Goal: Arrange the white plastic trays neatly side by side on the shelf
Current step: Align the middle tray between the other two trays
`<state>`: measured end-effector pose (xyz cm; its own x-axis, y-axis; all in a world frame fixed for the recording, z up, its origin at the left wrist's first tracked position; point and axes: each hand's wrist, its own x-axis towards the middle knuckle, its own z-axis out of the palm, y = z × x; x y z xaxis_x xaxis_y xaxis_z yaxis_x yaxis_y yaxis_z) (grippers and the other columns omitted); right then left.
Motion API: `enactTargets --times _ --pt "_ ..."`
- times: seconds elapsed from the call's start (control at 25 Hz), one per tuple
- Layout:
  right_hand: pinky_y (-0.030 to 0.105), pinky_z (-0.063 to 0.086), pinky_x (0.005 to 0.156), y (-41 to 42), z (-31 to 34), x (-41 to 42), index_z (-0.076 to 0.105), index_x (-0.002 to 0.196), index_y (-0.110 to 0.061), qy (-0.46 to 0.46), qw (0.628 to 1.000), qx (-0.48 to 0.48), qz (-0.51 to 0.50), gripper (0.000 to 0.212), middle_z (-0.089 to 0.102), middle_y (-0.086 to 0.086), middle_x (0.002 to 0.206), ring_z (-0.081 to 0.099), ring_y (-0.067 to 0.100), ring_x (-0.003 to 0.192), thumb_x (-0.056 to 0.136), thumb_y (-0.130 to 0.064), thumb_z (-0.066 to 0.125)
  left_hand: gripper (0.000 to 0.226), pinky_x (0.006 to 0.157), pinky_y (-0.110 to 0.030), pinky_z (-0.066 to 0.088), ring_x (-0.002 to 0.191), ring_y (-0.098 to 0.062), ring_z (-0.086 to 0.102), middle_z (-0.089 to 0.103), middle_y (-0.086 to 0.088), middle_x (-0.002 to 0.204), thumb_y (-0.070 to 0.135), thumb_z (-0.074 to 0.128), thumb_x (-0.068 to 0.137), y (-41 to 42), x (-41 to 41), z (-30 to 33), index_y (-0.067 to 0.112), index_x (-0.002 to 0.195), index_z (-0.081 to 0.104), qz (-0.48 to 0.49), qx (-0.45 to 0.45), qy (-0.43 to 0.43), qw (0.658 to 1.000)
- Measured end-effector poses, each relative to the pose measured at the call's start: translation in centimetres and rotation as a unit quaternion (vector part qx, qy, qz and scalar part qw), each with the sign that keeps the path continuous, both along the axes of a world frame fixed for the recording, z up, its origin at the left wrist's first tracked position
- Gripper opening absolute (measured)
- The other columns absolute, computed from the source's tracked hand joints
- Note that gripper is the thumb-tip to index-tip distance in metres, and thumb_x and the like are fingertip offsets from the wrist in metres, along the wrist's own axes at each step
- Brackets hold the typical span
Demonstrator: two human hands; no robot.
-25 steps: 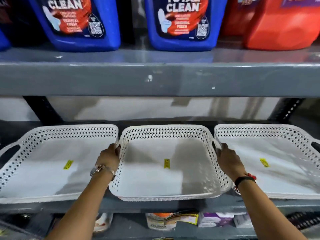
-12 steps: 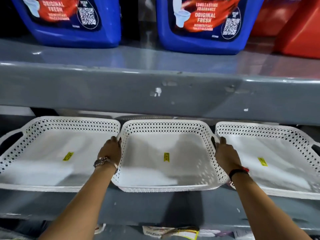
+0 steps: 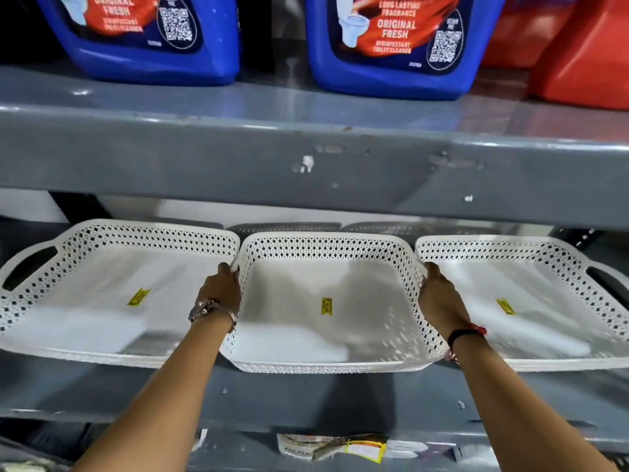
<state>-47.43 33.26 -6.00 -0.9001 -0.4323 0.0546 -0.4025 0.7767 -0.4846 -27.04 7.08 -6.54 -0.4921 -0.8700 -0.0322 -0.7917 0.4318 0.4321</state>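
Three white perforated plastic trays sit side by side on the grey shelf [image 3: 306,396]. The middle tray [image 3: 326,364] is held at both side rims: my left hand [image 3: 221,291] grips its left rim, my right hand [image 3: 439,294] grips its right rim. The left tray [image 3: 112,233] and the right tray [image 3: 531,245] lie close against it, each with a yellow sticker inside. My fingertips are hidden over the rims. Further trays show dimly behind the front row.
The grey upper shelf beam [image 3: 306,165] hangs low over the trays. Two blue cleaner jugs [image 3: 146,46] [image 3: 401,49] and red jugs [image 3: 578,56] stand on it. Packets [image 3: 340,446] lie on the shelf below.
The middle tray has slid back into the shelf with both hands on it, and its front edge now lines up closer with the neighbours. The view has tilted up.
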Motion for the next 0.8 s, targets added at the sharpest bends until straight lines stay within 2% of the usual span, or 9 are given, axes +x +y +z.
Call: enactTargets --times 0.16,0.32,0.56,0.8 --pt "0.042 0.045 0.088 1.6 -0.2 1.8 0.024 0.145 -0.012 -0.002 1.000 0.007 -0.006 0.055 0.052 0.025 0.131 0.054 0.042 0.113 0.092 0.000 0.033 0.035 0.067 -0.036 0.039 0.099 -0.045 0.060 0.063 -0.031 0.106 0.026 0.026 0.099 1.2 1.5 -0.7 0.002 0.120 0.041 -0.011 -0.017 0.013 1.000" --pt "0.041 0.043 0.093 3.0 -0.2 3.5 0.022 0.147 -0.016 -0.004 1.000 0.020 -0.013 0.058 0.050 0.022 0.135 0.052 0.039 0.117 0.093 -0.002 0.033 0.037 0.075 -0.041 0.047 0.100 -0.044 0.060 0.063 -0.030 0.107 0.026 0.027 0.099 2.3 3.0 -0.9 0.008 0.128 0.038 -0.026 -0.044 0.009 0.999" --pt "0.040 0.046 0.089 4.4 0.1 5.0 0.024 0.146 -0.014 -0.002 1.000 0.017 -0.005 0.052 0.053 0.023 0.132 0.054 0.038 0.115 0.095 -0.006 0.033 0.035 0.064 -0.035 0.037 0.095 -0.044 0.062 0.063 -0.030 0.104 0.027 0.027 0.098 2.7 4.0 -1.9 0.005 0.123 0.040 -0.024 -0.036 0.034 0.998" --pt "0.038 0.047 0.085 4.7 0.1 5.3 0.025 0.145 -0.014 0.005 1.000 0.008 -0.005 0.049 0.056 0.022 0.128 0.057 0.037 0.110 0.097 -0.012 0.030 0.034 0.061 -0.034 0.037 0.090 -0.045 0.063 0.064 -0.031 0.100 0.027 0.028 0.098 2.7 4.2 -2.0 0.001 0.113 0.043 -0.025 -0.040 0.047 0.998"
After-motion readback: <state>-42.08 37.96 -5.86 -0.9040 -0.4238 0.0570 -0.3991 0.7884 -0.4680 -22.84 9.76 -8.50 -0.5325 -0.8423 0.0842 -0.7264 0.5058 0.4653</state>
